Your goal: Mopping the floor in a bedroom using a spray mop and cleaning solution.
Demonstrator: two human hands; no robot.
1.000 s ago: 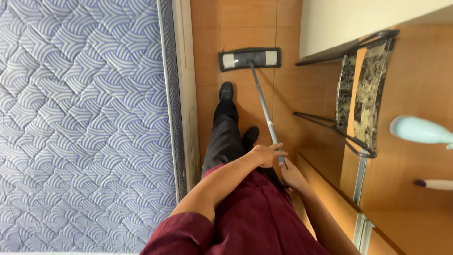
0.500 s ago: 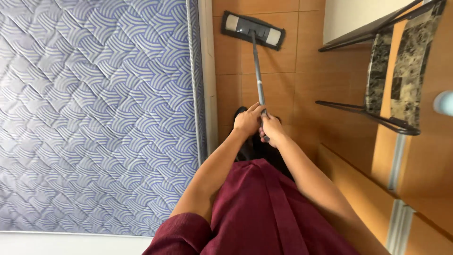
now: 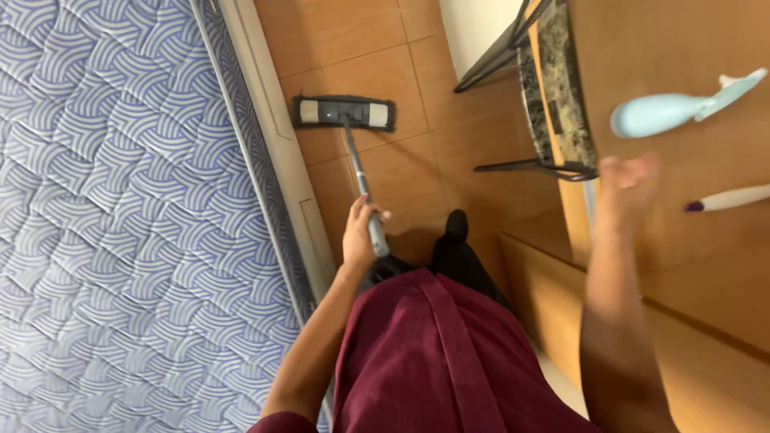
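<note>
Listing from the wearer outward: a dark red garment (image 3: pixel 437 361) fills the lower middle of the view, with black trousers and one black shoe (image 3: pixel 455 228) on the tiled floor just beyond it.

Left hand (image 3: pixel 359 236): grip wrapped shut around the grey metal mop handle (image 3: pixel 362 192), at the handle's near end, beside the pale bed frame edge (image 3: pixel 277 152). Half a second ago both hands sat together on this handle; now the left hand alone has it.

Right hand (image 3: pixel 630 184): off the handle and raised to the right, blurred, in front of the brown wooden surface (image 3: pixel 682 56). Fingers appear loosely spread and hold nothing; the blur hides finer detail. Nearest things: a pale blue plastic spray bottle (image 3: pixel 678 108) lying on that surface just beyond the fingers, and a white stick-shaped item with a dark purple tip (image 3: pixel 730 198) to the hand's right.

Flat rectangular mop head with dark frame and pale pad ends (image 3: pixel 343 112): lying flat on the brown tiled floor (image 3: pixel 385 48), well ahead of the left grip, joined to it by the slanting handle, close to the bed frame. It lies more to the left of the view than before.

Blue-and-white quilted mattress with fan pattern (image 3: pixel 104 216): whole left side.

Black metal frame with a mottled stone-patterned panel (image 3: pixel 553 88): far right, beside the wooden surface.
</note>
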